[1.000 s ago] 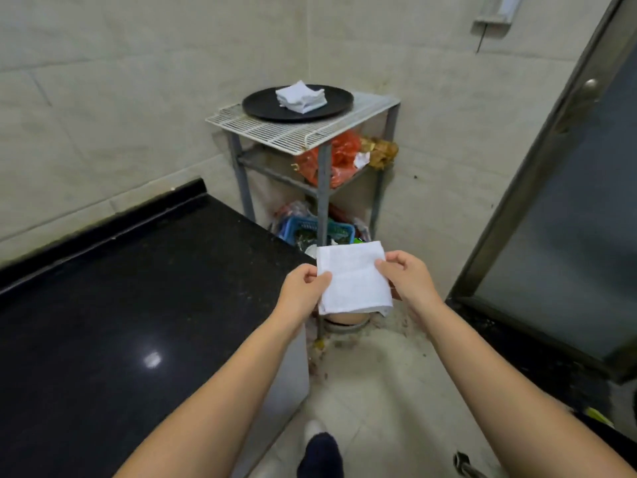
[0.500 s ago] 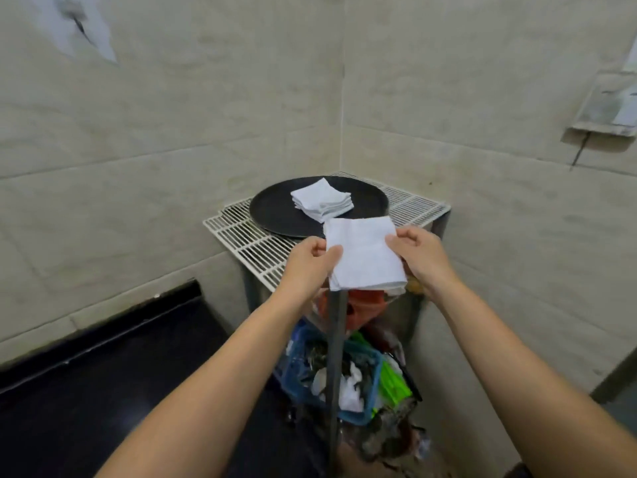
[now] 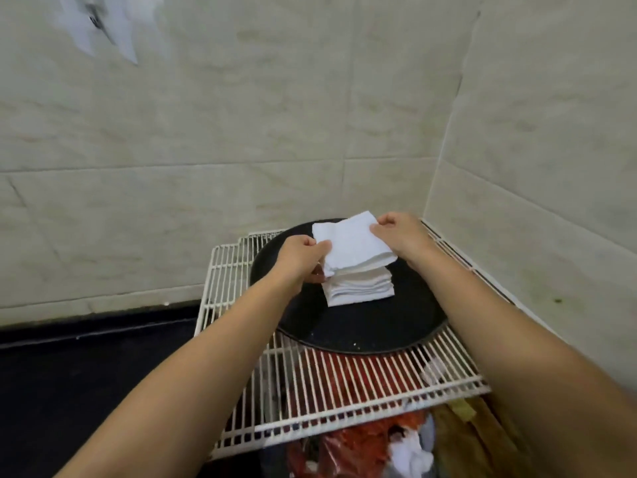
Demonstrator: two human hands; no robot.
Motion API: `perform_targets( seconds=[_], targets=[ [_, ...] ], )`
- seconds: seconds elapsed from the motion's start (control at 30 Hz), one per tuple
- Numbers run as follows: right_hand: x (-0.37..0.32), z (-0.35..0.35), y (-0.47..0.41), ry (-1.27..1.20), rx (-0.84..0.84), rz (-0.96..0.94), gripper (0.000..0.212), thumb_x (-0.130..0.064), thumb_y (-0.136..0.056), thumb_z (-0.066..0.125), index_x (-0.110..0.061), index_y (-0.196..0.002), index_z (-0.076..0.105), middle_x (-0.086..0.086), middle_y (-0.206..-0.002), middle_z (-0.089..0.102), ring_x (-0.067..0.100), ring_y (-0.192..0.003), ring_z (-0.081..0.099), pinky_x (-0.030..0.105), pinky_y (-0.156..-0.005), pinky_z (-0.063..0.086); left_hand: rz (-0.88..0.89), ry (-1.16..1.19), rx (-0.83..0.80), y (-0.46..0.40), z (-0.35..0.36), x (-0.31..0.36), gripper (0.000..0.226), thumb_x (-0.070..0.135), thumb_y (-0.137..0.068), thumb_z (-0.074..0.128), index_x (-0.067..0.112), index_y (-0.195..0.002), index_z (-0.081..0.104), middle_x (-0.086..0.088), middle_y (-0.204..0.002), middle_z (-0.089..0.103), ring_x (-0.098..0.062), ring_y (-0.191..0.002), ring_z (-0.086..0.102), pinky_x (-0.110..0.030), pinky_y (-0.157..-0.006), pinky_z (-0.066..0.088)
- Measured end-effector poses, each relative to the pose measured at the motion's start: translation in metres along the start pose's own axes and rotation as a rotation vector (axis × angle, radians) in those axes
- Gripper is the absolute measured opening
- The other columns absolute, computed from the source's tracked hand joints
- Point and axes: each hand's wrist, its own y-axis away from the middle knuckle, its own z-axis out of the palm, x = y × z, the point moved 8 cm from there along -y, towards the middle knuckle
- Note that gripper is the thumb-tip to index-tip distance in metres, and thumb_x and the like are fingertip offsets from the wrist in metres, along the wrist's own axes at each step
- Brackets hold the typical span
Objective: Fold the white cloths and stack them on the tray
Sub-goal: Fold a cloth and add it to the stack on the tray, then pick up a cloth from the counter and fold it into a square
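Since the earlier frames, both hands have carried the folded cloth (image 3: 351,244) from in front of the rack to directly above the stack (image 3: 360,286) on the tray (image 3: 362,331). Left hand (image 3: 300,258) and right hand (image 3: 400,236) each pinch one edge of it. Judgement: several cloths are stacked; this one awaits release. Bare tray surrounds the stack; the corner walls (image 3: 517,132) stand close behind the tray.

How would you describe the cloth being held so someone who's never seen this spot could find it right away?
In the tiled corner stands a white wire rack, and on it a round black tray. On the tray is a stack of folded white cloths. The held cloth is the top one, pinched by the left hand and right hand, unlike those lying below.
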Motion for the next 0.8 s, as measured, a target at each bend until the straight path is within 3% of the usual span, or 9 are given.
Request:
perform_targets(
  seconds=[0.07, 0.13, 0.37, 0.5, 0.63, 0.8],
  targets=[
    [0.013, 0.010, -0.009, 0.042, -0.058, 0.003, 0.017, -0.016, -0.088, 0.058, -0.002, -0.088, 0.067, 0.011, -0.088, 0.067, 0.026, -0.085, 0.061, 0.027, -0.072, 0.039, -0.023, -0.049, 0.048, -0.007, 0.002, -0.011, 0.034, 0.016, -0.091, 0.059, 0.015, -0.063, 0.039, -0.007, -0.065, 0.044, -0.017, -0.055, 0.049, -0.021, -0.041, 0.046],
    [0.024, 0.018, -0.011, 0.075, -0.111, 0.003, 0.023, -0.016, -0.088, 0.057, 0.004, -0.094, 0.066, 0.013, -0.088, 0.066, 0.026, -0.082, 0.058, 0.028, -0.071, 0.039, -0.038, -0.080, 0.094, -0.011, 0.002, -0.020, 0.033, 0.016, -0.090, 0.059, 0.015, -0.064, 0.039, -0.008, -0.066, 0.043, -0.017, -0.053, 0.047, -0.020, -0.040, 0.045],
    [0.034, 0.027, -0.011, 0.164, -0.170, -0.034, 0.010, -0.016, -0.090, 0.056, -0.009, -0.083, 0.057, 0.004, -0.076, 0.051, 0.019, -0.076, 0.048, 0.028, -0.067, 0.035, -0.080, -0.232, 0.137, -0.008, 0.003, -0.033, 0.029, 0.023, -0.091, 0.059, 0.013, -0.069, 0.042, -0.005, -0.060, 0.046, -0.016, -0.050, 0.042, -0.022, -0.041, 0.035],
    [0.033, 0.017, -0.010, 0.075, -0.137, -0.012, 0.022, -0.025, -0.090, 0.059, -0.012, -0.107, 0.060, 0.000, -0.093, 0.058, 0.017, -0.091, 0.055, 0.028, -0.080, 0.043, -0.063, -0.253, 0.160, 0.000, -0.003, -0.027, 0.029, 0.032, -0.092, 0.057, 0.012, -0.073, 0.046, -0.005, -0.063, 0.054, -0.017, -0.054, 0.047, -0.024, -0.044, 0.037],
    [-0.004, -0.004, 0.002, 0.104, -0.018, -0.129, 0.033, -0.028, -0.092, 0.057, -0.009, -0.119, 0.056, 0.004, -0.103, 0.061, 0.019, -0.096, 0.056, 0.026, -0.079, 0.038, -0.012, -0.256, 0.231, 0.018, -0.032, -0.013, 0.028, 0.037, -0.094, 0.052, 0.010, -0.090, 0.051, -0.004, -0.075, 0.060, -0.015, -0.056, 0.050, -0.024, -0.044, 0.037],
    [-0.095, 0.039, 0.056, 0.147, -0.052, -0.376, 0.026, -0.025, -0.093, 0.053, -0.010, -0.112, 0.061, 0.006, -0.107, 0.066, 0.022, -0.098, 0.060, 0.025, -0.076, 0.039, 0.096, -0.255, 0.302, 0.068, -0.098, -0.003, 0.023, 0.029, -0.095, 0.051, 0.013, -0.080, 0.047, -0.002, -0.066, 0.054, -0.014, -0.048, 0.048, -0.019, -0.038, 0.033]
  ],
)
